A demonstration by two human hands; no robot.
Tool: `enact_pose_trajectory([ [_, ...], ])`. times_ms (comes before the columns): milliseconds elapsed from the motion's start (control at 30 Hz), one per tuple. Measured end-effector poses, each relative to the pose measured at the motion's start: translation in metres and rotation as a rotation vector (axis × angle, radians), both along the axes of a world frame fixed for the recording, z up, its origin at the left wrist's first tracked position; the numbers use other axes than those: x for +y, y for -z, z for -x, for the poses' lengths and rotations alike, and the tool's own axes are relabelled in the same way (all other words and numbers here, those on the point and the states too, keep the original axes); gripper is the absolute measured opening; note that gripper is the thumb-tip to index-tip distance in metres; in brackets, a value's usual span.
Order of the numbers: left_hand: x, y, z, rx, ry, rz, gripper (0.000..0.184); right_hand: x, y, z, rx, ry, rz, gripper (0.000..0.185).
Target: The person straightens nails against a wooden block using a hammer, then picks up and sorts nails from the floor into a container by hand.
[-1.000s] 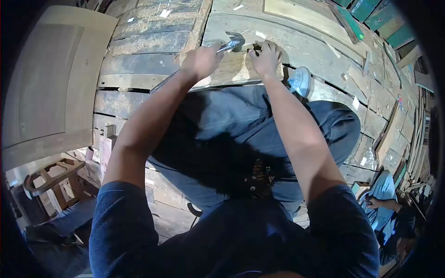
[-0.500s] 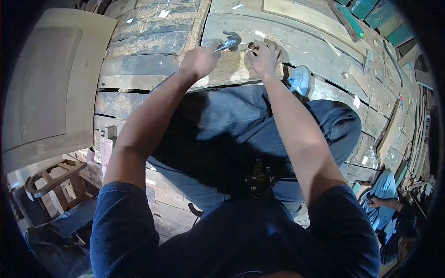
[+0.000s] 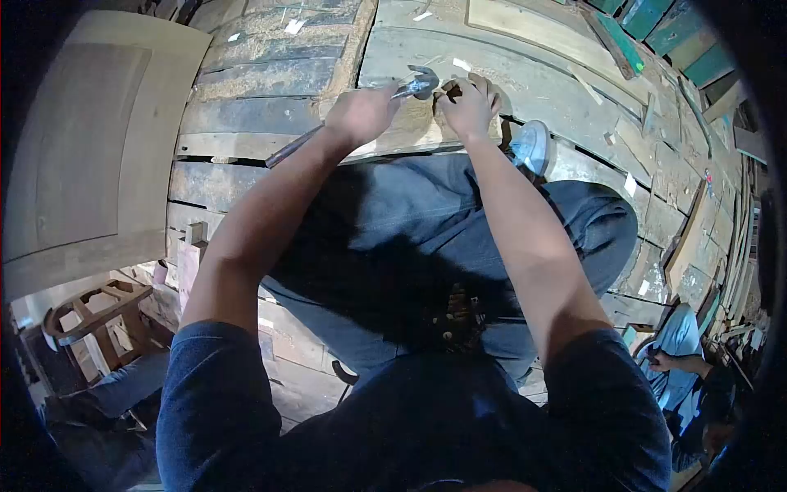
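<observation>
My left hand (image 3: 361, 115) is wrapped around the handle of a claw hammer (image 3: 421, 83). The handle's end sticks out below my wrist, and the metal head points right, close to my other hand. My right hand (image 3: 467, 108) has its fingers bent over a small brown piece, mostly hidden and too small to name. Both hands are above a wooden board (image 3: 407, 137) that lies across the plank floor, just beyond my folded legs.
My foot in a light shoe (image 3: 531, 146) is right of the board. A panelled wooden door (image 3: 90, 156) stands at left, above a curved wooden frame (image 3: 102, 316). Sawdust and scraps litter the planks (image 3: 270, 74). Another person's hand (image 3: 682, 363) shows at lower right.
The hammer's head has shifted slightly right, closer to my right hand, and its handle now shows below my left wrist. My left hand has moved a little right; my right hand stays nearly in place.
</observation>
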State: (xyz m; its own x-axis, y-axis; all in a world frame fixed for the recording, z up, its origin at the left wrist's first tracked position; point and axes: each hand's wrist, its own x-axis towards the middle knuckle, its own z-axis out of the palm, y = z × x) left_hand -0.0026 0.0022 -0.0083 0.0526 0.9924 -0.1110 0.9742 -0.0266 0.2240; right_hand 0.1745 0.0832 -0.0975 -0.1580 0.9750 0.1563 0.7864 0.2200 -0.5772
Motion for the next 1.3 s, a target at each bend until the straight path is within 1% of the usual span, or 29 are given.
enact_pose_trajectory([
  [33, 0.001, -0.004, -0.001, 0.000, 0.002, 0.003, 0.034, -0.001, 0.002, -0.001, 0.002, -0.001, 0.010, 0.045],
  [100, 0.001, -0.010, -0.002, -0.063, -0.095, 0.004, 0.033, 0.000, 0.004, -0.001, -0.020, 0.004, 0.014, 0.043],
  [133, 0.003, -0.010, -0.002, -0.081, -0.093, -0.061, 0.033, -0.001, 0.005, -0.001, -0.015, 0.011, 0.006, 0.037],
  [167, 0.003, -0.010, -0.002, -0.080, -0.093, -0.062, 0.033, 0.000, 0.004, -0.001, -0.009, 0.015, -0.009, 0.032],
  [233, 0.004, -0.013, -0.003, -0.013, -0.098, 0.048, 0.033, 0.000, 0.004, -0.001, 0.008, 0.005, -0.015, 0.030],
  [267, 0.003, -0.014, -0.004, 0.036, -0.039, 0.082, 0.035, -0.001, 0.004, -0.001, 0.025, -0.006, -0.017, 0.028],
  [367, 0.002, -0.012, -0.002, 0.041, -0.023, 0.054, 0.035, -0.001, 0.003, 0.000, 0.021, -0.003, -0.027, 0.026],
  [400, 0.000, -0.011, -0.002, 0.001, -0.054, -0.006, 0.034, -0.001, 0.002, -0.001, 0.027, -0.008, -0.023, 0.027],
  [433, -0.001, -0.011, -0.001, 0.001, -0.050, -0.002, 0.034, -0.002, 0.002, -0.001, 0.028, -0.004, -0.018, 0.027],
  [500, 0.000, -0.012, -0.001, -0.094, -0.081, -0.075, 0.034, 0.000, 0.004, -0.001, -0.007, 0.001, -0.029, 0.029],
  [567, 0.001, -0.015, -0.004, -0.073, -0.095, -0.068, 0.033, 0.000, 0.007, 0.000, -0.031, 0.019, -0.038, 0.032],
  [633, 0.001, -0.008, -0.003, -0.038, -0.042, -0.012, 0.033, 0.000, 0.005, 0.000, -0.006, 0.001, 0.003, 0.034],
  [700, 0.000, -0.004, -0.002, -0.029, -0.021, -0.018, 0.033, 0.002, 0.003, 0.000, -0.016, -0.012, -0.024, 0.032],
  [767, 0.000, -0.003, -0.001, -0.054, -0.096, 0.042, 0.033, 0.000, 0.004, 0.000, 0.016, -0.007, -0.026, 0.027],
  [800, 0.000, -0.006, 0.000, -0.072, -0.103, 0.033, 0.033, -0.001, 0.004, 0.000, 0.064, -0.009, -0.055, 0.021],
  [833, -0.001, -0.008, 0.002, -0.071, -0.100, 0.044, 0.033, -0.003, 0.004, 0.000, 0.063, -0.005, -0.044, 0.021],
  [900, 0.001, -0.016, 0.006, -0.124, -0.116, -0.027, 0.033, 0.000, 0.004, 0.000, 0.041, 0.004, -0.052, 0.019],
  [967, 0.003, -0.023, 0.004, -0.107, -0.146, -0.020, 0.034, -0.001, 0.003, -0.001, 0.027, -0.005, -0.026, 0.021],
  [1033, -0.001, -0.026, 0.004, -0.045, -0.178, 0.143, 0.035, -0.002, 0.001, 0.000, 0.036, -0.001, -0.008, 0.023],
  [1067, -0.006, -0.027, 0.004, -0.047, -0.127, 0.091, 0.034, -0.003, 0.000, 0.000, 0.039, -0.006, -0.008, 0.023],
  [1167, -0.005, -0.028, 0.003, -0.083, -0.167, 0.098, 0.034, -0.004, -0.003, 0.003, 0.020, 0.014, -0.014, 0.022],
  [1233, 0.002, -0.020, 0.010, -0.085, -0.175, 0.105, 0.035, -0.006, -0.001, 0.001, -0.022, -0.079, -0.057, 0.024],
  [1267, 0.004, -0.016, 0.013, -0.148, -0.205, 0.068, 0.037, -0.006, -0.001, 0.000, -0.041, -0.133, -0.127, 0.027],
  [1300, 0.007, -0.014, 0.016, -0.211, -0.234, 0.031, 0.039, -0.005, 0.001, 0.000, -0.041, -0.125, -0.128, 0.027],
])
